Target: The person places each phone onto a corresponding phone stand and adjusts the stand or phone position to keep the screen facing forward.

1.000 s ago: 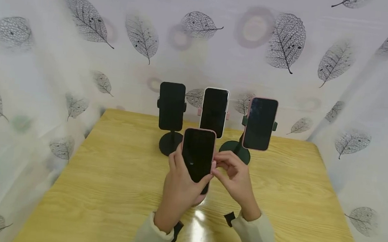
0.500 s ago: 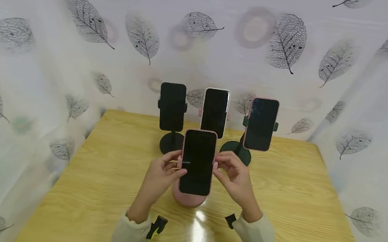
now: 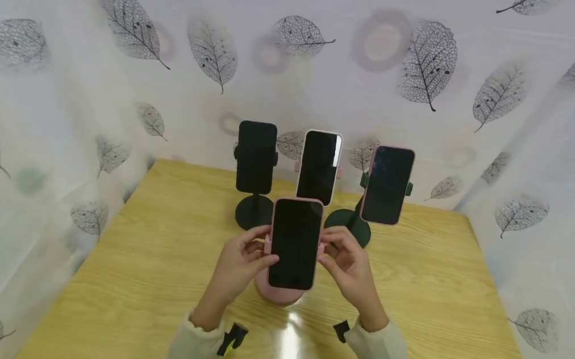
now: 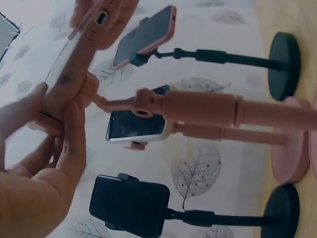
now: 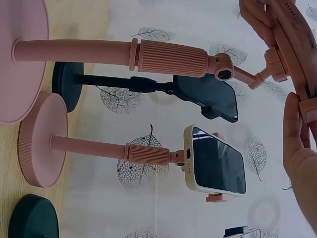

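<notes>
A smartphone in a pink case (image 3: 295, 243) sits upright in the clamp of a pink phone stand (image 4: 198, 106), its dark screen towards me. My left hand (image 3: 238, 262) pinches the clamp's left arm, thumb at the screen's left edge and fingers behind. On the opposite side, my right hand (image 3: 351, 265) pinches the right clamp arm (image 3: 321, 248) between thumb and fingers. From the left wrist view, the phone's bottom edge with its charging port shows near the clamp. The stand's round pink base (image 3: 277, 292) rests on the table below the phone.
Behind stand three more phones on stands: a black phone (image 3: 256, 157) on a black stand, a white-cased phone (image 3: 318, 165) on a pink one, and a pink-cased phone (image 3: 387, 185) on a dark green one. A leaf-print curtain (image 3: 326, 91) surrounds the wooden table (image 3: 440, 307).
My left hand has let go of its grip across the phone and moved left to the clamp's left arm. My right hand stays at the right arm. The phone's top has dipped slightly.
</notes>
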A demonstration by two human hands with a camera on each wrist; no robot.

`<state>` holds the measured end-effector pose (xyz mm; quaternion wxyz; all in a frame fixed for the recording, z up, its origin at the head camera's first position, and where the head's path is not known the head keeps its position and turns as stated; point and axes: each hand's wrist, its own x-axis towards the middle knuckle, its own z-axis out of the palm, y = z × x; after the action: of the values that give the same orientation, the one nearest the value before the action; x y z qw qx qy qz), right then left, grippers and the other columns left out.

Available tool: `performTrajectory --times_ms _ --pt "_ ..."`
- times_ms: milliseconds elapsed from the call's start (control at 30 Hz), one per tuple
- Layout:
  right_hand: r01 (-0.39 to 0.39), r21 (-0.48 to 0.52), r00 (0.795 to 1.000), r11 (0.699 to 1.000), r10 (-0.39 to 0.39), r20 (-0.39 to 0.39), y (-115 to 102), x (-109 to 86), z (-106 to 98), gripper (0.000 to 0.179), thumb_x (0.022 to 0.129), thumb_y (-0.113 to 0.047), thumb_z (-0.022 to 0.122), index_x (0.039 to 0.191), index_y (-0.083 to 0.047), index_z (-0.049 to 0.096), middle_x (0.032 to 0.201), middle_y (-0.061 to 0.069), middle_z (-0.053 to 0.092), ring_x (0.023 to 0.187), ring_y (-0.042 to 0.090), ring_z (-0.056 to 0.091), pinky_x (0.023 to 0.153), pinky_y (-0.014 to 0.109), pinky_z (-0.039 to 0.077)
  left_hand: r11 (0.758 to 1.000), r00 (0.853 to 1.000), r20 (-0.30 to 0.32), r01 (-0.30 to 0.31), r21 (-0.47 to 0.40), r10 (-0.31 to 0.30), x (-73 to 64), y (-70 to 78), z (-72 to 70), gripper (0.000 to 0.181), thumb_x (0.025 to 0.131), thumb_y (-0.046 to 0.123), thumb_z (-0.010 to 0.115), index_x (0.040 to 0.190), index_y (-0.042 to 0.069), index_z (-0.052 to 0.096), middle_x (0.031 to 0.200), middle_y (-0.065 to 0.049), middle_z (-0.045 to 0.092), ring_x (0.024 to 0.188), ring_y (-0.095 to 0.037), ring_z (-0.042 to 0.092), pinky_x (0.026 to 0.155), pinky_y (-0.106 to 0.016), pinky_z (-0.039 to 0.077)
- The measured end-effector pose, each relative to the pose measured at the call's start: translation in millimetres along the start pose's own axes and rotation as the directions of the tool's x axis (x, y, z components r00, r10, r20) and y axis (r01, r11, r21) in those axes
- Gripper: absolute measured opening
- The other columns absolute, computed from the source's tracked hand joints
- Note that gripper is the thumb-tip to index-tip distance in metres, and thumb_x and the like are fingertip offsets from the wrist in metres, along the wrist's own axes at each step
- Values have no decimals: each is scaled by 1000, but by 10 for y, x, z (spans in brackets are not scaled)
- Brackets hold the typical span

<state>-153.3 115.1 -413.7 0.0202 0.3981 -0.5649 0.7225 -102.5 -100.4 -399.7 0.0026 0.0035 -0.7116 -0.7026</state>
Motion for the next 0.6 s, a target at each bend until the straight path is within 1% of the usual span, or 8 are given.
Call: performTrajectory --times_ms 67,167,267,300,400,467,533,600 --pt "-4 -18 1000 1000 4 -4 2 -7 -7 22 88 6 57 110 1 56 114 4 53 104 9 57 89 20 49 997 997 33 -74 -4 74 23 -78 -28 47 85 4 66 128 -6 51 121 -19 56 91 -7 58 82 -15 50" --pt "-19 -81 1000 997 18 -18 13 -23 -21 24 88 5 58 111 2 58 113 3 55 103 8 58 89 21 50 978 975 84 -200 -58 204 91 -259 -56 39 97 13 49 129 -10 46 120 -5 57 98 -4 56 87 -16 47" --pt "-27 -163 999 986 20 -42 57 -60 -37 23 90 4 56 112 8 57 115 -2 59 103 7 59 88 20 50 963 960 117 -242 -117 256 153 -461 -48 40 100 10 35 131 -14 43 119 10 56 105 0 53 90 -17 44" --pt "-28 -184 998 982 19 -53 86 -79 -39 24 91 3 54 114 11 55 116 -5 60 104 6 59 89 20 49 961 955 123 -257 -101 269 164 -521 -37 39 98 7 36 130 -15 43 122 8 57 109 2 52 92 -17 44" --pt "-58 -228 995 972 38 -88 214 -153 -29 30 96 2 45 122 16 47 122 -11 59 109 3 57 91 18 48 953 949 117 -301 45 294 187 -675 -1 39 90 -8 45 129 -13 46 127 -7 59 111 6 49 94 -19 45" --pt "-88 -280 993 956 62 -98 325 -219 -2 34 95 3 45 127 15 43 125 -8 57 112 -1 55 91 16 46 930 940 101 -337 150 324 197 -734 26 43 84 -15 50 127 -10 50 128 -20 56 113 4 49 94 -25 48" --pt "-121 -388 992 914 97 -82 433 -291 31 37 93 0 52 127 12 45 123 2 60 111 -2 55 89 18 48 899 931 62 -364 243 361 214 -771 51 43 79 -19 54 121 -6 56 121 -24 59 109 0 53 88 -30 52" --pt "-124 -523 992 843 113 -53 531 -352 80 29 89 -1 59 115 9 54 110 11 64 100 2 59 79 22 51 876 916 31 -393 279 401 235 -785 86 38 76 -20 56 110 -5 60 109 -22 63 101 -5 58 80 -32 55"
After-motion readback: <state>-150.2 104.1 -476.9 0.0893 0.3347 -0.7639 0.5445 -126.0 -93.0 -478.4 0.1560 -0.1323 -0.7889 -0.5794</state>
